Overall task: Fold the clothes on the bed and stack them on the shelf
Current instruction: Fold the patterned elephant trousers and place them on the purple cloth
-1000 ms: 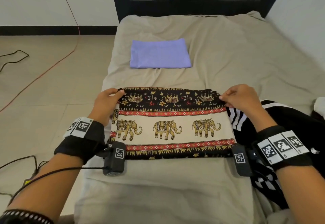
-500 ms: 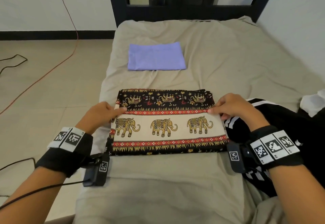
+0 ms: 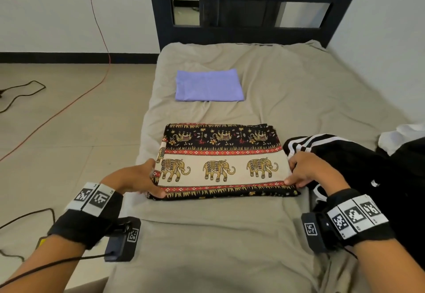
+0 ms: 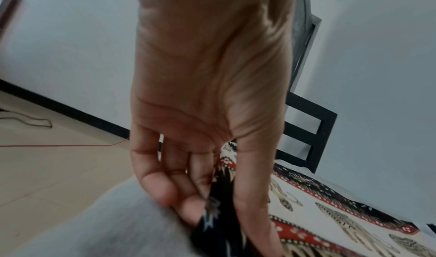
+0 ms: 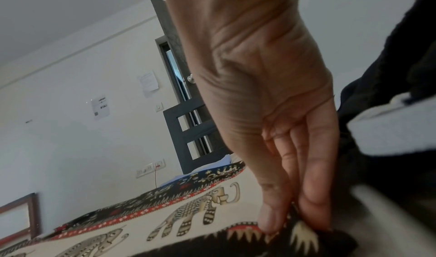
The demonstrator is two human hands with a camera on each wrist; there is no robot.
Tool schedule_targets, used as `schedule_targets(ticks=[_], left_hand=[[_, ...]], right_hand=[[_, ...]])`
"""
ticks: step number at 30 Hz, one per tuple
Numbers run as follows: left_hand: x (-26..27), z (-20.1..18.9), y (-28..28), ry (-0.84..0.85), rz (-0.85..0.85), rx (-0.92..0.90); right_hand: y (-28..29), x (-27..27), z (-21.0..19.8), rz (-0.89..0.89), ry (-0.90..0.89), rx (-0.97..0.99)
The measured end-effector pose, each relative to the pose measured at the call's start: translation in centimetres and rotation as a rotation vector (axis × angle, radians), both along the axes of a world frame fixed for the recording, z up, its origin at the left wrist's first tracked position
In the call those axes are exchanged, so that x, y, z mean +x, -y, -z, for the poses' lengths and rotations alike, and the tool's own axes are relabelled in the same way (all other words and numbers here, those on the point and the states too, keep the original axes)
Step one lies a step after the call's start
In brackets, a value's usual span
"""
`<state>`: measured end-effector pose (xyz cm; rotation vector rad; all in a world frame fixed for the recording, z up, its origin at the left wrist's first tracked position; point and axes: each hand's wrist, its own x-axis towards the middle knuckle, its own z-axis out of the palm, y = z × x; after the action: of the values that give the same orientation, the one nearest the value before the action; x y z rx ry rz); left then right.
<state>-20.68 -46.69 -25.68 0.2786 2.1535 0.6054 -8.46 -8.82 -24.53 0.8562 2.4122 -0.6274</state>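
now both hands pinch elephant-print cloth [image 3: 220, 164], on bed [image 3: 299, 99]

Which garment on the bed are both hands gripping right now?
The elephant-print cloth, pinched at its near corners by the left hand and right hand; the lilac cloth lies untouched.

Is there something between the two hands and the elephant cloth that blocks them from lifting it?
Nothing visible does. The left hand and the right hand each already pinch a near corner of the folded elephant cloth. The black striped garment lies beside it on the right, not on top. The shelf is not in view.
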Motion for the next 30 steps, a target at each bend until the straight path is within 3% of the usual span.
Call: schedule_targets(ticks=[3,6,8,14,19,24,30], left_hand=[[-0.1,0.4,0.0,-0.03,0.012,0.001],[-0.8,0.2,0.0,-0.151,-0.102,0.015],[-1.1,0.1,0.0,-0.206,-0.223,0.059],[-0.6,0.0,-2.5,-0.013,-0.41,0.271],[-0.1,0.1,-3.2,0.127,-0.479,0.385],[-0.1,0.3,-3.7,0.131,-0.526,0.434],[0.0,0.1,-3.8,0.099,-0.532,0.493]], right_hand=[[0.2,0.2,0.1,-0.047,0.023,0.124],[0.3,0.5,0.1,-0.079,-0.006,0.225],[0.5,0.7,0.4,-0.059,-0.031,0.181],[1.6,0.8,0.8,0.045,-0.119,-0.079],[1.2,0.5,2.2,0.255,-0.274,-0.286],[1.7,0.3,2.6,0.409,-0.382,-0.459],[2.0,-0.5,2.4,0.437,-0.448,-0.554]])
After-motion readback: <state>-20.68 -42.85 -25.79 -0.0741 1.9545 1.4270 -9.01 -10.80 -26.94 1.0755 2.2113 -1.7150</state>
